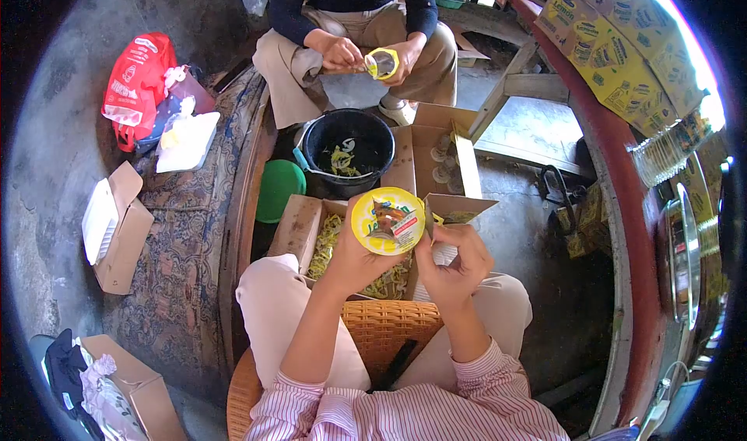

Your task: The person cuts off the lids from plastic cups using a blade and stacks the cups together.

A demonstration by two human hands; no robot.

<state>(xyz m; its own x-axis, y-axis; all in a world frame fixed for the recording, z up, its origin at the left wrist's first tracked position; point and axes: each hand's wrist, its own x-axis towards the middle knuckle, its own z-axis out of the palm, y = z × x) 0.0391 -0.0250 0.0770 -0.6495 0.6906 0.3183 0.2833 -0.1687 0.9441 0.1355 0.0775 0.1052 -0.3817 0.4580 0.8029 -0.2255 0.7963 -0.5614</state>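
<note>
My left hand (354,250) is wrapped round a yellow cup (388,221) with a printed lid and a red-and-white label. At the cup's right edge, my right hand (455,263) pinches a small thin blade-like item (429,217). Below the cup, an open cardboard box (294,227) holds many yellow-green strips (324,246). Beyond it stands a black bucket (348,178) with some yellow-green scraps inside. Across from me, a seated person (354,21) holds another yellow cup (383,64) in both hands.
A green lid (281,191) lies left of the bucket. Right of the bucket, an open box (470,168) holds clear cups. A red bag (138,83) and white containers (99,223) are at left. Yellow printed cartons (611,56) stand at right.
</note>
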